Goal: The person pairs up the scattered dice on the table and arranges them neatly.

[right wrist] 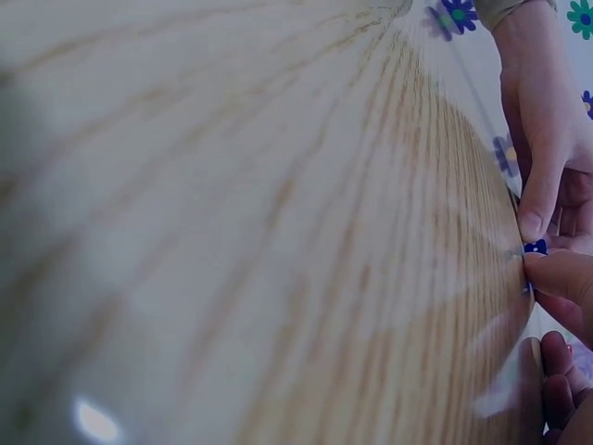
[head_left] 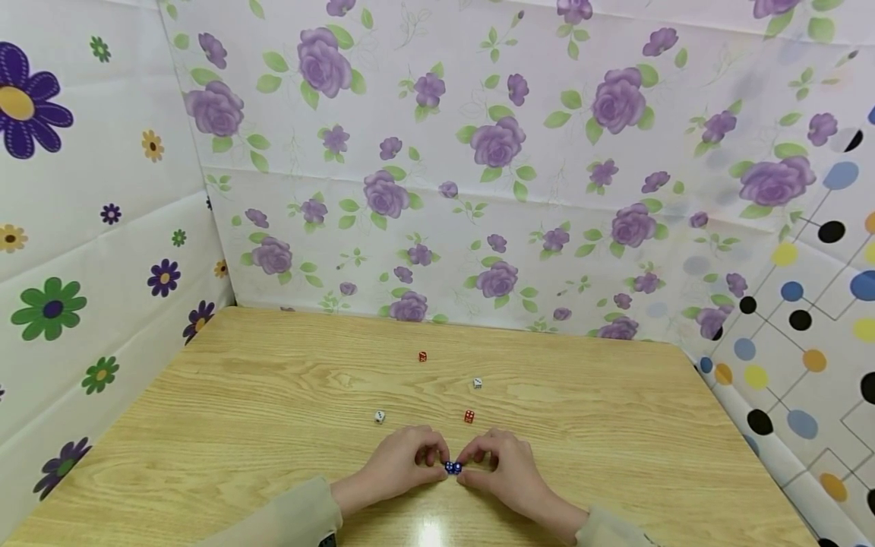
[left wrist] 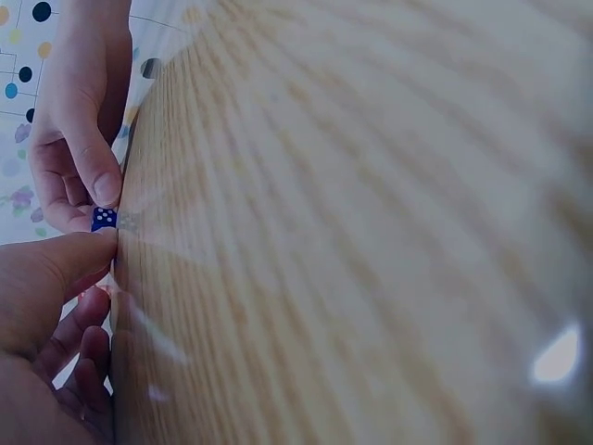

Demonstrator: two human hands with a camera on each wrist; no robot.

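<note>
Two blue dice with white pips sit side by side on the wooden table (head_left: 581,471), close to its front. My left hand (head_left: 403,460) pinches the left blue die (head_left: 448,467) between thumb and fingertips. From the other side, my right hand (head_left: 509,471) pinches the right blue die (head_left: 458,469) the same way. The two hands nearly meet at the dice. In the left wrist view a blue die (left wrist: 104,218) shows between both thumbs, down at the tabletop. The right wrist view shows only a small bit of blue die (right wrist: 536,247), the rest hidden by fingers.
Beyond the hands lie a red die (head_left: 469,416), a white die (head_left: 380,416), another white die (head_left: 478,383) and a farther red die (head_left: 422,356). Floral cloth (head_left: 437,251) hangs along the back edge, with patterned cloths at both sides.
</note>
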